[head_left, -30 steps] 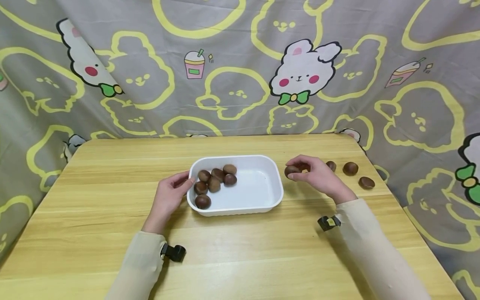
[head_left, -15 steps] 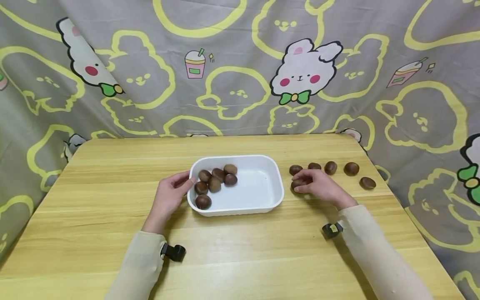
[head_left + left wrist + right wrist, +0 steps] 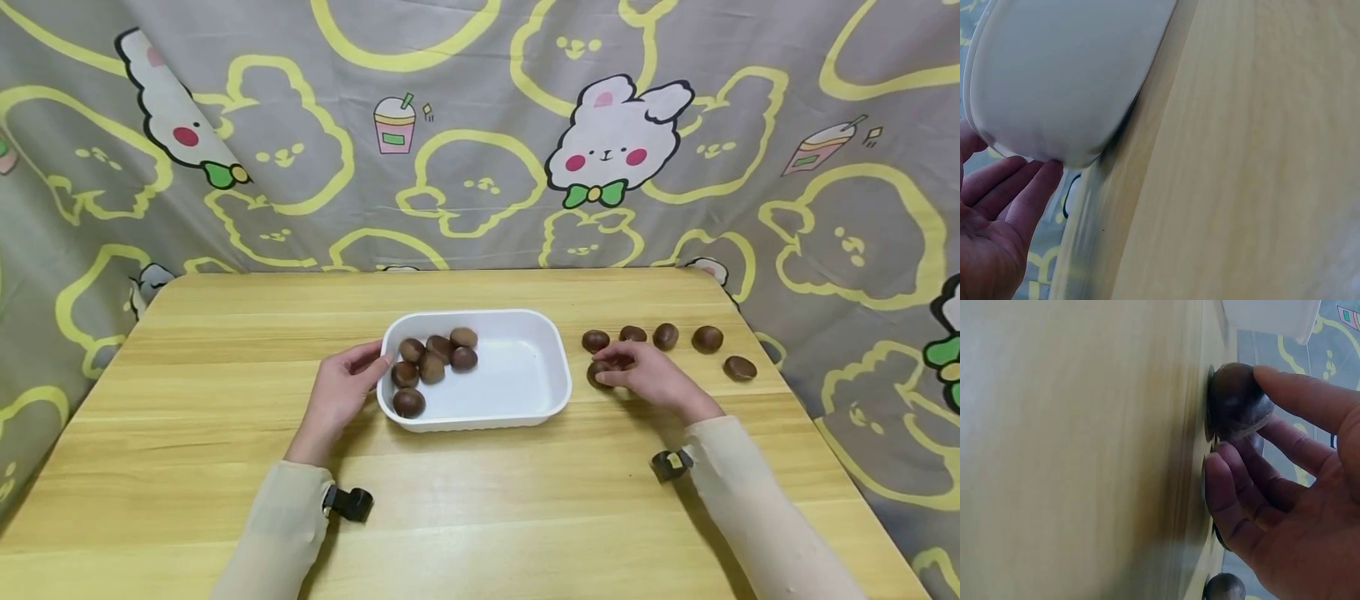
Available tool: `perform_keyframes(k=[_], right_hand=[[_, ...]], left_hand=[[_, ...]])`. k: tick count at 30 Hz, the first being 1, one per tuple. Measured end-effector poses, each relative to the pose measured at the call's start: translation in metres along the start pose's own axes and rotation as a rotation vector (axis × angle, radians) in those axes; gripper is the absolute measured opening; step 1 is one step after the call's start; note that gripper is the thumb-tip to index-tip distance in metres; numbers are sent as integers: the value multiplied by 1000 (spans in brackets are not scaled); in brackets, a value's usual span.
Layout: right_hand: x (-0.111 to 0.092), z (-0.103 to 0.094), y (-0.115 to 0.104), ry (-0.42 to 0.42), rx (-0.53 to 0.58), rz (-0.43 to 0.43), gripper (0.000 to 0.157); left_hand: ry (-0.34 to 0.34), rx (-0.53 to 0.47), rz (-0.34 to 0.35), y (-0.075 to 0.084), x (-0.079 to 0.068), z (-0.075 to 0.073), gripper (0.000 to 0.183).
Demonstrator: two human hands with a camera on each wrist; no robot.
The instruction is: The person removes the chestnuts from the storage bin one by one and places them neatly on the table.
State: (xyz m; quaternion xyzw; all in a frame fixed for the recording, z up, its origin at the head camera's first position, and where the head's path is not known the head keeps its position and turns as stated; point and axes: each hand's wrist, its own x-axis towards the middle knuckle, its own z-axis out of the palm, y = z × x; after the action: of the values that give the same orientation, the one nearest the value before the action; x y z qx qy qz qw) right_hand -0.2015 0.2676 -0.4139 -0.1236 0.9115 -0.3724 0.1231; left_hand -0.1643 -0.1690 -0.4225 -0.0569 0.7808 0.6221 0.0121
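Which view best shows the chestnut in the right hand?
The right wrist view: the chestnut shows large and close, pinched by the right hand. The head view shows it small, partly hidden by that hand; the left wrist view doesn't show it.

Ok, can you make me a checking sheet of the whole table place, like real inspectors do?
Surface: wooden table, light yellow-brown, with grain lines.
Job's things: white tray with seven chestnuts visible, bunched toward its left end; five loose chestnuts on the table to its right.
Clutter: nothing seen.
Left hand: holds the tray's left end.
Right hand: pinches another chestnut, right of the tray.
Cables: nothing seen.
Surroundings: grey cloth behind, with yellow outlines and a white bunny; black device at each wrist.
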Motion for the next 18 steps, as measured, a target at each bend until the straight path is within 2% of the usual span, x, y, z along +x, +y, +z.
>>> perform_keyframes(k=[6, 12, 18], right_hand=[[-5, -4, 2, 11, -6, 0, 34], [-4, -9, -6, 104, 3, -19, 30], [3, -9, -25, 186, 47, -26, 25]], left_hand=[[-12, -2, 5, 1, 1, 1, 44], [-10, -5, -2, 1, 0, 1, 43], [-12, -22, -8, 1, -2, -1, 43]])
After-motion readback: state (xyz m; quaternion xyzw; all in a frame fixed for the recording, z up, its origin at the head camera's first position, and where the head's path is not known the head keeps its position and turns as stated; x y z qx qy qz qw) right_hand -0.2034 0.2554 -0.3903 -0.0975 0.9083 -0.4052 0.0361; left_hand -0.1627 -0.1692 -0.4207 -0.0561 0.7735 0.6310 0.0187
